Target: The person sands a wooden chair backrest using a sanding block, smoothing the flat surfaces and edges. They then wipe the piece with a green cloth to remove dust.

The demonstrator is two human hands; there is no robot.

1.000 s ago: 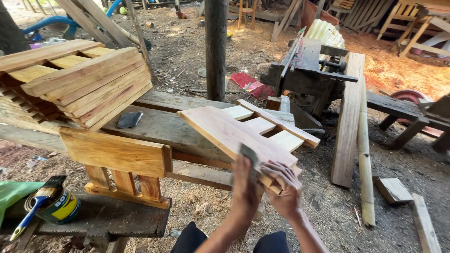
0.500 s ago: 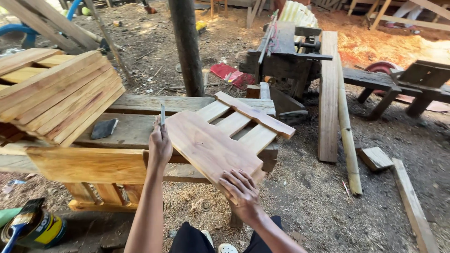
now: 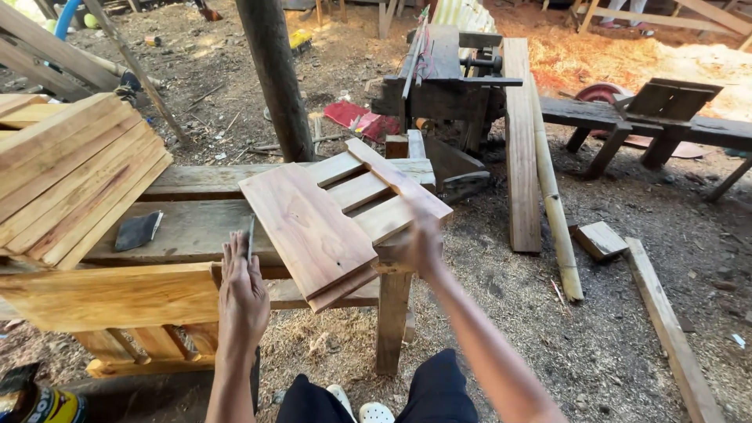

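Note:
A slatted wooden panel (image 3: pixel 313 227) lies tilted across the workbench (image 3: pixel 188 227), its solid board end hanging over the near edge. My left hand (image 3: pixel 241 294) rests at the bench's near edge just left of the panel, with a thin dark metal blade (image 3: pixel 251 235) held upright between its fingers. My right hand (image 3: pixel 423 244) is blurred and grips the panel's right edge near the cross batten.
A stack of similar panels (image 3: pixel 70 180) sits at the bench's left. A dark sanding pad (image 3: pixel 137 231) lies on the bench. A wooden post (image 3: pixel 274 78) stands behind it. A leaning plank (image 3: pixel 521 141), a bamboo pole (image 3: pixel 552 204) and a wood block (image 3: pixel 599 239) are on the right.
My right hand moved from the panel's near end to its right edge. My left hand dropped with the blade from the bench top to its near edge. The view shifted closer.

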